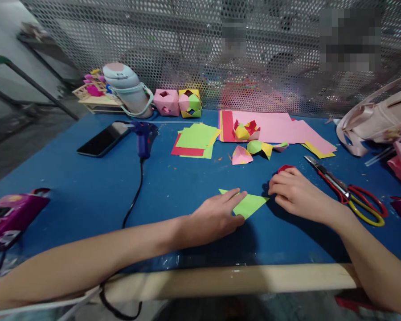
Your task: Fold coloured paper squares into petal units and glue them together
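My left hand (217, 217) lies over a green paper triangle (250, 206), fingers spread and pressing it flat on the blue table. The triangle's long edge faces away from me and its point faces me. Just right of its corner is my right hand (296, 195), with curled fingers drawn together. A bit of red paper (286, 168) shows past its knuckles; whether the fingers grip it is hidden. Beyond the hands lie folded paper pieces: a pink one (242, 155), a green and yellow one (259, 149), and a red and yellow petalled one (246, 131).
Green and red paper squares (195, 140) and pink sheets (267, 127) lie farther back. A blue glue gun (143, 138) with its cord and a phone (103, 139) are left. A cutter knife (329, 178) and scissors (367, 206) lie right. A perforated metal panel (187, 49) bounds the back.
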